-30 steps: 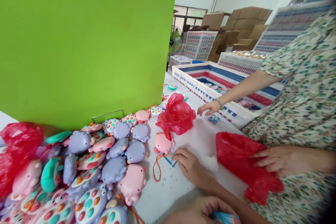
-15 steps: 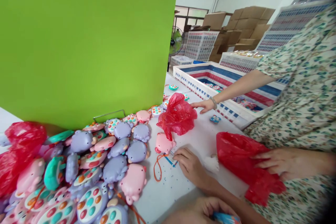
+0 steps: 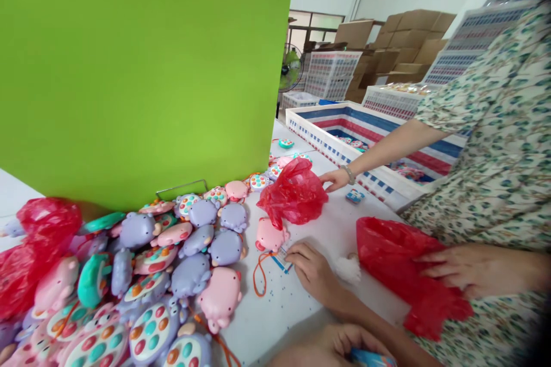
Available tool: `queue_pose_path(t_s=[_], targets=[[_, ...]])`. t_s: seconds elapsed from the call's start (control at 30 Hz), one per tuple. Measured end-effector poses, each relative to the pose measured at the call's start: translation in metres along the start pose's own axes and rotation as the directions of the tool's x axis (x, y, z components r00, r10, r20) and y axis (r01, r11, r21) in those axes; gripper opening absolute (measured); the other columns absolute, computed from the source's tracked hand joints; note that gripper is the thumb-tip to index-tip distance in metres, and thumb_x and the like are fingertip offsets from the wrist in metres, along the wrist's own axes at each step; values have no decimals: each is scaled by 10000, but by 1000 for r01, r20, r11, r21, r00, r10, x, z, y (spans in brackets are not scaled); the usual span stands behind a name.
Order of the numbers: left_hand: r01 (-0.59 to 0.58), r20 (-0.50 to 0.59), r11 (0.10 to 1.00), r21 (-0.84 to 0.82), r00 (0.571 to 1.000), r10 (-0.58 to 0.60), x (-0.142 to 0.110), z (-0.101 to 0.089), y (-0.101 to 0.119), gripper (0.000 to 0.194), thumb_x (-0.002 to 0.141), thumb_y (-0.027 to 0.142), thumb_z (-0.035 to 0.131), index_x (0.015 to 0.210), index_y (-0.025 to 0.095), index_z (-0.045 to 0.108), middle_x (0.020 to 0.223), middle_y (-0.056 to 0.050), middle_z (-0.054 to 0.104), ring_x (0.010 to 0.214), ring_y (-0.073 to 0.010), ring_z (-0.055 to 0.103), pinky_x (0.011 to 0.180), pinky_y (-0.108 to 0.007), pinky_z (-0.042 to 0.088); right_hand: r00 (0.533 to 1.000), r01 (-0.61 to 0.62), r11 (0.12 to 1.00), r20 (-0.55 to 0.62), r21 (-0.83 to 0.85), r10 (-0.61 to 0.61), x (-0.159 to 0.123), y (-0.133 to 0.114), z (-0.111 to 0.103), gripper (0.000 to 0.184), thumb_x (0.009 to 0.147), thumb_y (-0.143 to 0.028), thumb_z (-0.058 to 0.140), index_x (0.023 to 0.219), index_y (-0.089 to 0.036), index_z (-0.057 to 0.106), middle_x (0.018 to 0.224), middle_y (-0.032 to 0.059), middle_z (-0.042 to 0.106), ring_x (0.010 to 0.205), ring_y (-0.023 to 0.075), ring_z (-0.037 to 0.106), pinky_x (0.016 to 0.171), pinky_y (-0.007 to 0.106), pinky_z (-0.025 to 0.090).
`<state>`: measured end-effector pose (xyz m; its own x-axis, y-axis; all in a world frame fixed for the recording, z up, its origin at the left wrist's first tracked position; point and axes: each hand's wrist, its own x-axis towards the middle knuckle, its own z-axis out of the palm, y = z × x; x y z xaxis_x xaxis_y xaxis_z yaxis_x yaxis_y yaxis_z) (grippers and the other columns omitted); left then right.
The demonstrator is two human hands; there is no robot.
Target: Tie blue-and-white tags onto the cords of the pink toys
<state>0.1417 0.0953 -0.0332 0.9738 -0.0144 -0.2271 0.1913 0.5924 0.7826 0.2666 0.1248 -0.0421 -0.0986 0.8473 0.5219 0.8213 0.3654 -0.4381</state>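
**Workroom packing table: toys, red bags, two pairs of hands**

Green panel (image 3: pixel 142 80) rises behind a white table (image 3: pixel 297 315), with a heap of pink and lilac toys (image 3: pixel 150 281) at its foot. Nearer the table's front edge, the right hand (image 3: pixel 312 272) lies open, fingertips just beside a small tag (image 3: pixel 280 260) and a pink pig toy (image 3: pixel 270 235) with an orange cord (image 3: pixel 259 278). The left hand (image 3: pixel 331 347) curls closed around a blue packet (image 3: pixel 371 358). Across the table, a co-worker's flat hand (image 3: pixel 482 269) presses a red plastic bag (image 3: pixel 407 275); the co-worker's other hand (image 3: pixel 334 179) touches a crumpled red bag (image 3: pixel 295 195).
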Motion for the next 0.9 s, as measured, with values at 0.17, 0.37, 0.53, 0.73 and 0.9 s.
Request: queue_pose_path(t_s=[0.17, 0.37, 0.53, 0.73, 0.9], targets=[[-24, 10, 1000, -19, 1000, 25, 0, 1, -3, 602, 534, 386, 831, 1076, 185, 664, 984, -50, 630, 785, -130, 571, 838, -319, 441, 1000, 19, 1000, -8, -10, -19, -1, -2, -1, 328, 773, 18, 415, 922, -183, 627, 890, 72, 607, 865, 200, 548, 736, 360, 506], [-143, -140, 989, 25, 979, 145, 2, 14, 4, 512, 572, 333, 795, 1026, 137, 665, 884, -47, 644, 720, -119, 568, 725, -265, 456, 999, -1, 999, -33, 40, 2, -2, 5, 2, 340, 780, 6, 408, 930, -195, 638, 915, 75, 611, 883, 197, 561, 758, 358, 503], [-209, -396, 921, 329, 854, 336, -32, 12, 21, 363, 768, 289, 577, 1099, 143, 597, 915, -88, 638, 702, -162, 585, 509, -214, 441, 948, -251, 913, -111, 322, 299, 3, 10, -10, 213, 815, -126, 450, 870, -177, 650, 842, 60, 640, 796, 177, 610, 717, 318, 517], [93, -460, 495, 864, 549, 698, -93, -6, -8, 463, 799, 40, 340, 1137, 238, 587, 1002, -66, 617, 897, -168, 601, 788, -273, 482, 918, -394, 740, 197, 545, 344, -15, -43, -26, 215, 895, -291, 467, 992, -183, 625, 922, 64, 655, 861, 175, 613, 771, 300, 502], [178, -496, 468, 866, 424, 757, -98, -12, -50, 590, 685, -48, 299, 1135, 199, 590, 1043, -72, 636, 985, -167, 603, 853, -297, 488, 943, -312, 762, 284, 567, 175, -40, -82, -13, 249, 901, -291, 485, 1111, -198, 582, 1037, 74, 617, 968, 177, 568, 846, 315, 472]])
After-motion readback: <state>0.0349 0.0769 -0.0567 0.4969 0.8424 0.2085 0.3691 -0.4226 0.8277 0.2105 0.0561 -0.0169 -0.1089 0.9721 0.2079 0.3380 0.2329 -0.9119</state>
